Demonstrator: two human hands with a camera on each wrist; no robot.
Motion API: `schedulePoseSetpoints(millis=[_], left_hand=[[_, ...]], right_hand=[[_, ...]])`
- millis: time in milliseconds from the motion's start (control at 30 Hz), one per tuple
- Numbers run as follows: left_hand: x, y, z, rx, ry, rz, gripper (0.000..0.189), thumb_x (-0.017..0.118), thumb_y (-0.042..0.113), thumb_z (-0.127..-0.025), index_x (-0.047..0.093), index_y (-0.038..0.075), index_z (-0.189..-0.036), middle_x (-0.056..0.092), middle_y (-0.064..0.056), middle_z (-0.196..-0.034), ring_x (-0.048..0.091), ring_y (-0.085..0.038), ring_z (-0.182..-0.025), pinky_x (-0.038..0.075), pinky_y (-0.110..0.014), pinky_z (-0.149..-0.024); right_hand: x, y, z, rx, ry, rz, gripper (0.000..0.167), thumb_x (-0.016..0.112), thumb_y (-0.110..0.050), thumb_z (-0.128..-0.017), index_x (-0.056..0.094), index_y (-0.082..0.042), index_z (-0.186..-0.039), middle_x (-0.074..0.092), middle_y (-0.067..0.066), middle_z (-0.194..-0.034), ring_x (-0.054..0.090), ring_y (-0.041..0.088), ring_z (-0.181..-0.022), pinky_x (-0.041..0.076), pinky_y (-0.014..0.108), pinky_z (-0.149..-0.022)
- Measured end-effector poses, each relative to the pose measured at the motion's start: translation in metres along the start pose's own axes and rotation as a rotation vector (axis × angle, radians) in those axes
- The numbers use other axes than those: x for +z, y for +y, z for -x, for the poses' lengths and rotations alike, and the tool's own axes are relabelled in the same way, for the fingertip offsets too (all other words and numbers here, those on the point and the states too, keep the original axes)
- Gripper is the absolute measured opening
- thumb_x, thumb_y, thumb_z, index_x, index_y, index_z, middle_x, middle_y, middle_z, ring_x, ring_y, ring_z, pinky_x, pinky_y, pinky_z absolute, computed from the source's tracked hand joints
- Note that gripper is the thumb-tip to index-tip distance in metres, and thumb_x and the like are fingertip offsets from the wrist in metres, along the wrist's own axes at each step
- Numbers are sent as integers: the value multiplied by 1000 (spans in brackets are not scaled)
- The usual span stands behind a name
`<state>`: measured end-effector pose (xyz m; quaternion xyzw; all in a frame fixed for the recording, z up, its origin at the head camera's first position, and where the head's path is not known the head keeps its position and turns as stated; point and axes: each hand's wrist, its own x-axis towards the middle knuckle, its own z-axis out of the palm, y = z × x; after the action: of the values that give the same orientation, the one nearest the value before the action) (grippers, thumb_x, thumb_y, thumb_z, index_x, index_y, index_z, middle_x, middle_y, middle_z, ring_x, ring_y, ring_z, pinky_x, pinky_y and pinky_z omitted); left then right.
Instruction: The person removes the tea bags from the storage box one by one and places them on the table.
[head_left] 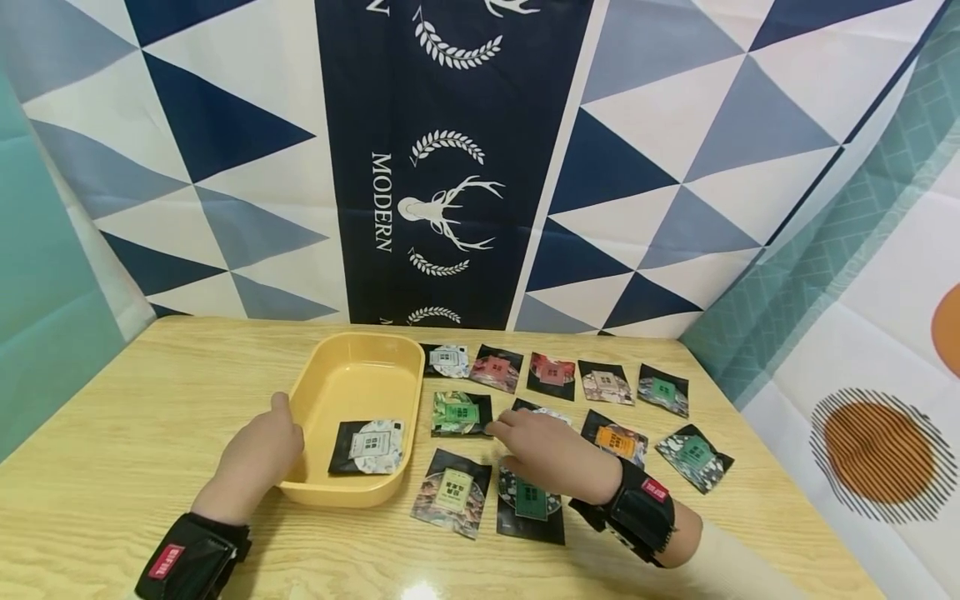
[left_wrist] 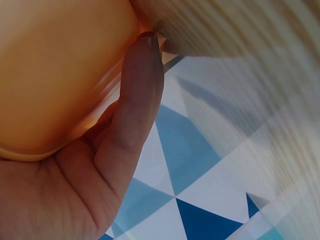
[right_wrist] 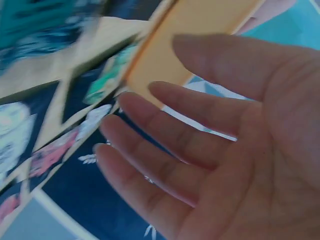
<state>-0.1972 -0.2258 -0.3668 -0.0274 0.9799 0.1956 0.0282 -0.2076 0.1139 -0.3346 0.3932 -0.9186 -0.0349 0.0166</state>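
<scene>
My left hand (head_left: pixel 258 446) grips the left side of a yellow plastic tray (head_left: pixel 358 339); in the left wrist view a finger (left_wrist: pixel 135 95) lies along its outer wall. Inside the tray is a black sachet with a grey-white label (head_left: pixel 367 447). My right hand (head_left: pixel 551 450) hovers with nothing held, its fingers (right_wrist: pixel 150 170) spread and slightly bent in the right wrist view. Beneath or beside it are a dark sachet with a dark green label (head_left: pixel 531 504) and a partly covered one with a whitish print (head_left: pixel 542 410). Close by lie a green sachet (head_left: pixel 461 414) and one with a pale yellow label (head_left: pixel 452 492).
More sachets form loose rows on the wooden table (head_left: pixel 187 392): a red one (head_left: pixel 552 372), an orange-labelled one (head_left: pixel 617 439) and a green-labelled one (head_left: pixel 694 457) among them. One sachet (head_left: pixel 447 359) sits against the tray's far right side. A patterned cloth (head_left: pixel 442 283) hangs behind.
</scene>
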Motion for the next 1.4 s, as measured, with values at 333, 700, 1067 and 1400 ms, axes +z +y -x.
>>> schedulePoseSetpoints(millis=[333, 700, 1067, 1400], left_hand=[[5, -1, -1, 16, 3, 21, 55, 33, 6, -92, 13, -23, -133, 57, -20, -69, 51, -22, -52, 40, -33, -47], [6, 1, -1, 32, 21, 10, 52, 34, 6, -92, 16, -22, -132, 55, -16, -64, 51, -21, -50, 39, -32, -45], [5, 0, -1, 32, 25, 8, 50, 35, 6, -92, 18, -22, -129, 55, -16, -64, 51, -21, -50, 39, -33, -45], [2, -3, -3, 37, 21, -12, 47, 34, 6, -92, 19, -22, -126, 55, -19, -67, 52, -22, -53, 41, -35, -48]], right_hand=[[-10, -31, -41, -108, 145, 13, 45, 60, -24, -91, 47, -13, -133, 60, 2, -115, 58, 16, -103, 46, 27, -87], [-1, -58, -78, -190, 136, -41, 40, 57, -24, -92, 50, -13, -130, 58, 0, -120, 55, 13, -110, 42, 24, -95], [2, -68, -112, -149, -148, -223, 50, 62, -33, -88, 50, -13, -133, 55, 1, -128, 55, 9, -108, 43, 20, -90], [-3, -70, -136, -150, -338, -209, 52, 69, -35, -82, 54, -9, -124, 56, 1, -120, 55, 8, -96, 43, 20, -84]])
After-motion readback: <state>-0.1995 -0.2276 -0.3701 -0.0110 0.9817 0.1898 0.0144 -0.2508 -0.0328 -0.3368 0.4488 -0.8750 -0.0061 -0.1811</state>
